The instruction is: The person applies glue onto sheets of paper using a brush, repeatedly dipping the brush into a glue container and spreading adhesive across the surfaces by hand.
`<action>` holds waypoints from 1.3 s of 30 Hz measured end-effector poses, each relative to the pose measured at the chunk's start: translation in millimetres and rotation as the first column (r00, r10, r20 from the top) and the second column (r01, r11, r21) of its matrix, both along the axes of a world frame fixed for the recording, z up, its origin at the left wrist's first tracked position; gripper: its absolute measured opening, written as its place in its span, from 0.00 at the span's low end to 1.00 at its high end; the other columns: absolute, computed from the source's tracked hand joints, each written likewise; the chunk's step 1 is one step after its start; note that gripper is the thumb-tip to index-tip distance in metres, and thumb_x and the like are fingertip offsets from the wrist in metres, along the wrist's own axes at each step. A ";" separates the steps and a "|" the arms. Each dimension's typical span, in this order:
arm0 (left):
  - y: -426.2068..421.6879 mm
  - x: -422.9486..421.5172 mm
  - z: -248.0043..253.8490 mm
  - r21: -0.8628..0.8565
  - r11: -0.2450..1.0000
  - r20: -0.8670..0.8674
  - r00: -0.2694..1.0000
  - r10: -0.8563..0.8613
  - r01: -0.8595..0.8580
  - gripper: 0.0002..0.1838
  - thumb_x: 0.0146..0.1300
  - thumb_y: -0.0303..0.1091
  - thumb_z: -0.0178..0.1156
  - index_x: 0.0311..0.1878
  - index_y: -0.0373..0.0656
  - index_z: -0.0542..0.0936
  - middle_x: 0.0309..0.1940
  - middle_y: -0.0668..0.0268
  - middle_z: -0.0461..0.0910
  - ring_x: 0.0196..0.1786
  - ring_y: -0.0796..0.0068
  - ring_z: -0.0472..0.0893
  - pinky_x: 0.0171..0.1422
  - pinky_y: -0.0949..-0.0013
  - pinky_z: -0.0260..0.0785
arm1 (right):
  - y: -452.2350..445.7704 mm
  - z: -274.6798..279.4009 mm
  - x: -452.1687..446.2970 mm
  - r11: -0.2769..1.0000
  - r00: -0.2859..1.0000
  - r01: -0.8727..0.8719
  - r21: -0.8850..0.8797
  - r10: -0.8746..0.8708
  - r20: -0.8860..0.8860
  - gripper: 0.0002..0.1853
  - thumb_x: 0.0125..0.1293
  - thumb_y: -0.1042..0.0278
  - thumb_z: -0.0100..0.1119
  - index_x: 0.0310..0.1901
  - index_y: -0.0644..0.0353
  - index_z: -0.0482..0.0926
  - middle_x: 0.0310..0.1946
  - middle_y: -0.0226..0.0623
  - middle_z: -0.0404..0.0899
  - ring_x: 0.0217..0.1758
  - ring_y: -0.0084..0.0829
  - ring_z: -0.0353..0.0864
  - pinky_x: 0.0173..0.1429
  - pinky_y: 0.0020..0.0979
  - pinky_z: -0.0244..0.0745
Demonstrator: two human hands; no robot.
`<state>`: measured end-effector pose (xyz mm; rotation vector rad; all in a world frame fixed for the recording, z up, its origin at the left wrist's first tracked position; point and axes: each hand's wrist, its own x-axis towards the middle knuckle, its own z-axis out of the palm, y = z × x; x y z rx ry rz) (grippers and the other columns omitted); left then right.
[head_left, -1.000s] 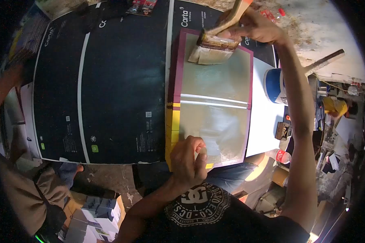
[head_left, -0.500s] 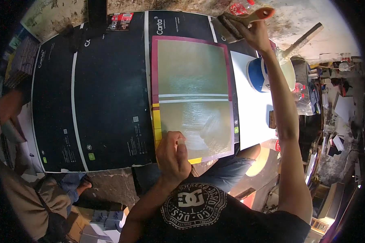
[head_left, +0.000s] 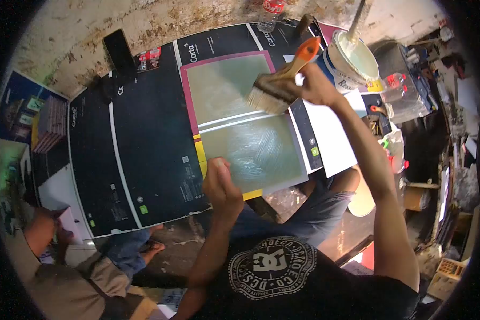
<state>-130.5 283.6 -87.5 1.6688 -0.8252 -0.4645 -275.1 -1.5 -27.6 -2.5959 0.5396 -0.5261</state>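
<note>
My right hand (head_left: pixel 320 85) is closed around a wide paintbrush (head_left: pixel 274 95) with an orange-tipped handle and pale bristles. The brush is over the upper half of a flat sheet (head_left: pixel 253 154) bordered in pink, yellow and pale strips. Wet, shiny strokes show on its lower half, and white lines cross its middle. At the sheet's lower left corner, my left hand (head_left: pixel 222 186) is closed with its thumb uppermost, gripping the edge; the fingers beneath are partly hidden.
Black printed boards (head_left: pixel 149 138) cover the table. A bucket (head_left: pixel 357 61) with a stick in it stands at the right, near white paper (head_left: pixel 328 136). A bottle (head_left: pixel 269 16) and a dark phone-like slab (head_left: pixel 118 50) are at the back. Another person (head_left: pixel 74 272) sits at lower left.
My right hand has brought the brush from the back right, near the wall, down and left to the sheet. My left hand stays at the corner. The head view has shifted.
</note>
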 end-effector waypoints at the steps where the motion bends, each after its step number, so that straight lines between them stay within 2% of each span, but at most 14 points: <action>1: 0.9 -0.3 0.7 -0.010 1.000 0.019 1.000 -0.004 0.004 0.22 0.76 0.45 0.35 0.31 0.40 0.69 0.23 0.63 0.67 0.26 0.70 0.68 0.33 0.66 0.60 | -11.9 -7.3 -11.7 0.991 0.991 0.130 0.040 -0.130 -0.012 0.15 0.60 0.63 0.64 0.44 0.64 0.83 0.40 0.47 0.84 0.44 0.38 0.84 0.50 0.37 0.76; 3: -0.4 -0.8 -0.8 -0.043 0.999 0.055 0.998 -0.006 0.008 0.22 0.76 0.44 0.35 0.31 0.39 0.69 0.23 0.63 0.67 0.26 0.70 0.67 0.32 0.66 0.60 | 16.2 22.6 -9.9 0.857 0.860 0.511 0.063 -0.510 -0.035 0.15 0.58 0.61 0.66 0.40 0.65 0.84 0.36 0.49 0.84 0.39 0.38 0.85 0.45 0.38 0.77; 7: -1.5 -3.1 -5.6 -0.030 1.000 0.115 0.993 0.003 0.001 0.22 0.77 0.44 0.35 0.32 0.38 0.70 0.23 0.64 0.66 0.27 0.72 0.67 0.33 0.67 0.60 | 62.1 -5.6 0.8 0.918 0.816 0.358 0.172 -0.397 0.421 0.16 0.57 0.57 0.66 0.36 0.65 0.84 0.30 0.52 0.83 0.33 0.45 0.84 0.40 0.40 0.77; 10: -4.4 -3.4 -18.0 -0.073 0.997 0.096 0.995 0.033 -0.026 0.23 0.77 0.47 0.36 0.32 0.39 0.69 0.23 0.68 0.66 0.27 0.76 0.66 0.32 0.71 0.57 | 89.6 -1.6 -10.7 0.917 0.923 0.367 0.156 -0.380 0.059 0.19 0.59 0.52 0.64 0.35 0.63 0.82 0.23 0.51 0.80 0.27 0.50 0.82 0.36 0.42 0.77; 13: -1.3 -2.1 -22.3 -0.047 0.998 0.054 0.998 0.038 -0.035 0.25 0.76 0.52 0.36 0.32 0.42 0.69 0.23 0.72 0.65 0.28 0.81 0.65 0.31 0.75 0.55 | 66.4 -7.1 -40.2 0.756 0.752 0.644 0.119 -0.654 0.084 0.20 0.61 0.49 0.61 0.32 0.62 0.82 0.20 0.46 0.80 0.25 0.46 0.82 0.34 0.42 0.77; 14: -0.3 -3.0 -18.9 -0.059 0.997 -0.011 0.999 0.047 -0.048 0.25 0.76 0.53 0.36 0.32 0.43 0.69 0.23 0.72 0.65 0.28 0.82 0.65 0.31 0.76 0.54 | 72.9 7.6 -39.5 0.752 0.742 0.659 -0.008 -0.649 0.170 0.20 0.58 0.49 0.63 0.27 0.62 0.81 0.20 0.45 0.80 0.24 0.44 0.82 0.33 0.42 0.78; 16: -1.8 -6.3 -10.3 -0.087 0.992 -0.149 0.986 0.077 -0.090 0.26 0.75 0.56 0.36 0.32 0.45 0.69 0.24 0.74 0.65 0.28 0.84 0.64 0.31 0.79 0.53 | 83.7 14.7 -21.0 0.729 0.693 0.659 0.188 -0.685 0.228 0.19 0.56 0.51 0.64 0.26 0.61 0.81 0.20 0.46 0.80 0.24 0.44 0.82 0.34 0.42 0.78; 24: -6.8 -8.4 -8.0 -0.068 0.986 -0.125 0.982 0.140 -0.150 0.28 0.74 0.61 0.35 0.31 0.47 0.68 0.22 0.76 0.61 0.26 0.85 0.60 0.29 0.80 0.49 | 146.2 -20.8 62.1 0.800 0.787 0.537 0.270 -0.590 0.183 0.19 0.58 0.54 0.63 0.27 0.67 0.80 0.16 0.50 0.77 0.21 0.46 0.81 0.31 0.42 0.77; 29: -6.5 -10.7 -8.3 -0.060 0.985 -0.099 0.983 0.156 -0.163 0.28 0.75 0.58 0.35 0.29 0.45 0.67 0.21 0.74 0.61 0.24 0.83 0.59 0.28 0.77 0.48 | 117.3 -10.0 -53.4 0.562 0.579 0.733 0.383 -0.811 0.081 0.17 0.60 0.54 0.61 0.25 0.63 0.81 0.13 0.45 0.77 0.18 0.44 0.81 0.29 0.41 0.78; 32: -10.7 -12.3 -7.7 -0.073 0.983 -0.101 0.982 0.160 -0.167 0.27 0.75 0.55 0.33 0.29 0.43 0.67 0.20 0.71 0.62 0.23 0.81 0.58 0.27 0.74 0.48 | 137.7 12.3 -54.5 0.530 0.454 0.776 0.342 -0.846 0.279 0.17 0.60 0.54 0.61 0.28 0.64 0.81 0.14 0.44 0.78 0.18 0.42 0.81 0.30 0.38 0.79; 33: -11.0 -12.7 -8.4 -0.074 0.986 -0.102 0.984 0.144 -0.152 0.27 0.75 0.57 0.34 0.29 0.44 0.67 0.21 0.72 0.62 0.23 0.82 0.59 0.27 0.76 0.47 | 149.0 11.8 -44.8 0.659 0.501 0.625 0.419 -0.750 0.432 0.17 0.58 0.56 0.61 0.27 0.66 0.79 0.16 0.45 0.79 0.19 0.42 0.82 0.30 0.38 0.79; 35: -7.2 -10.3 -10.0 -0.069 0.990 -0.086 0.989 0.117 -0.123 0.27 0.74 0.60 0.36 0.30 0.47 0.67 0.22 0.75 0.61 0.25 0.85 0.59 0.28 0.80 0.46 | 167.0 0.0 -8.6 0.679 0.550 0.619 0.396 -0.734 0.399 0.16 0.56 0.57 0.61 0.25 0.65 0.80 0.17 0.46 0.79 0.23 0.42 0.83 0.32 0.41 0.79; 37: -4.9 -9.3 -13.6 -0.064 0.990 -0.085 0.989 0.119 -0.124 0.27 0.74 0.60 0.37 0.30 0.47 0.67 0.22 0.75 0.61 0.25 0.85 0.59 0.27 0.79 0.46 | 180.3 -2.6 16.3 0.655 0.692 0.583 0.481 -0.711 0.128 0.17 0.55 0.56 0.63 0.24 0.65 0.80 0.17 0.47 0.79 0.23 0.46 0.83 0.32 0.43 0.78; 39: -6.6 -8.4 -12.8 -0.056 0.991 -0.083 0.990 0.118 -0.123 0.27 0.75 0.58 0.36 0.30 0.45 0.68 0.22 0.74 0.62 0.24 0.83 0.59 0.28 0.77 0.47 | 172.7 -37.2 2.6 0.729 0.704 0.572 0.376 -0.672 0.232 0.18 0.55 0.55 0.64 0.23 0.65 0.79 0.17 0.50 0.77 0.22 0.50 0.81 0.32 0.45 0.78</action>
